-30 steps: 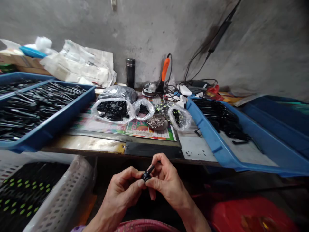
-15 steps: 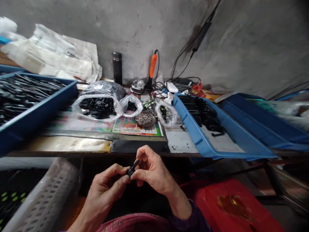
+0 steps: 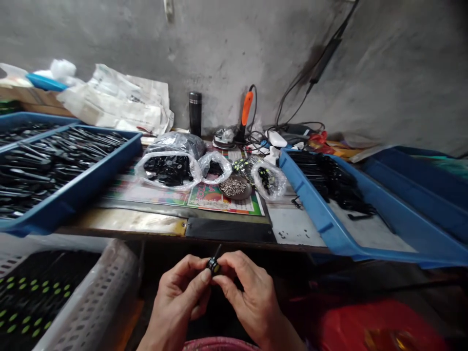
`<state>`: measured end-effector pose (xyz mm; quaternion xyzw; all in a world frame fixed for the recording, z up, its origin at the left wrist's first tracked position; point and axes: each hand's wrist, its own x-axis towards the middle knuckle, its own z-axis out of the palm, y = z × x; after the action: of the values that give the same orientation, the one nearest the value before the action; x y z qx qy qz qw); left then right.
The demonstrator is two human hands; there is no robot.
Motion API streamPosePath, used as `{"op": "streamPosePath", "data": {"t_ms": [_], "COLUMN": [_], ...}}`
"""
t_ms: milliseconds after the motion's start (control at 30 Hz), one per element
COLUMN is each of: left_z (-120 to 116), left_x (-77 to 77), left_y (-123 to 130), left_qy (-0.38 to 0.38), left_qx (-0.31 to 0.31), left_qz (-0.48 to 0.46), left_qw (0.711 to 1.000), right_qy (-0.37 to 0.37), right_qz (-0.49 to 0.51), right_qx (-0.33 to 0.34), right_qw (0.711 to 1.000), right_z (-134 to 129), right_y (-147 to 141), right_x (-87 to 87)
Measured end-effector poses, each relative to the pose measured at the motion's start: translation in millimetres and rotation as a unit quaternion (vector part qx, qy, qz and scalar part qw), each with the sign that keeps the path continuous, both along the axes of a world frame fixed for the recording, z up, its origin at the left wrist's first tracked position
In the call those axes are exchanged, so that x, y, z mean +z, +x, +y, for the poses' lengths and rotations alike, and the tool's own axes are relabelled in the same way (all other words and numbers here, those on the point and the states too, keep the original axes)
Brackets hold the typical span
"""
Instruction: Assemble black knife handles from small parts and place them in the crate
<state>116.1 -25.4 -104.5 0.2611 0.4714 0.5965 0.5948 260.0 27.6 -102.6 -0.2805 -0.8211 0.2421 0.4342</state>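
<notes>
A small black part (image 3: pixel 213 264) with a thin stem pointing up and a yellow-green spot is held in front of the bench edge. My left hand (image 3: pixel 185 287) pinches it from the left between thumb and fingers. My right hand (image 3: pixel 248 287) grips its right side with thumb and index finger. Beyond the hands, a bag of black pieces (image 3: pixel 168 169), a smaller bag (image 3: pixel 215 167), a dish of small metal screws (image 3: pixel 234 187) and a bag of black and yellow-green pieces (image 3: pixel 268 180) stand on the bench.
Blue trays of black parts stand at left (image 3: pixel 106 183) and right (image 3: pixel 329 226). A white perforated basket (image 3: pixel 91 292) is below left. A black cylinder (image 3: pixel 195 113) and an orange-handled tool (image 3: pixel 247 108) stand near the wall. Something red (image 3: pixel 380 324) lies lower right.
The view has shifted left, so the bench appears farther right. My right hand has turned with its fingers lower, and the black part now shows a yellow-green spot.
</notes>
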Motion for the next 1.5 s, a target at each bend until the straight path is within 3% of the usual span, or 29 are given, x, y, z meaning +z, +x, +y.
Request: {"op": "streamPosePath", "data": {"t_ms": [167,500,733,900,1133,1500], "left_z": [-6.7,-7.1,-6.0,-6.7,-7.1,-5.1], "left_x": [-2.2,-2.9,-6.2,-4.8,-3.6,-7.0], "left_y": [0.6,-0.7,-0.9,-2.9,-3.7,-4.0], "left_qy": [0.001,-0.009,-0.004,-0.010,-0.005,0.004], "left_qx": [0.014,0.023,0.034,0.035,0.037,0.049], "left_qz": [0.034,0.052,0.042,0.041,0.033,0.023], "left_qw": [0.999,0.998,0.999,0.998,0.999,0.999], "right_qy": [0.074,0.143,0.119,0.142,0.133,0.086], "right_qz": [-0.029,-0.051,-0.055,-0.059,0.010,-0.016], "right_qx": [-0.032,-0.087,-0.074,-0.081,-0.115,-0.054], "right_qw": [0.996,0.985,0.989,0.985,0.984,0.995], "right_z": [-1.4,2.5,5.4,6.3,1.3,-1.0], "right_y": [-3.7,-10.9,-14.6,-17.6,-24.2,-22.0], "right_x": [0.0,-3.2,-4.9,-8.5,-11.0,-5.9]}}
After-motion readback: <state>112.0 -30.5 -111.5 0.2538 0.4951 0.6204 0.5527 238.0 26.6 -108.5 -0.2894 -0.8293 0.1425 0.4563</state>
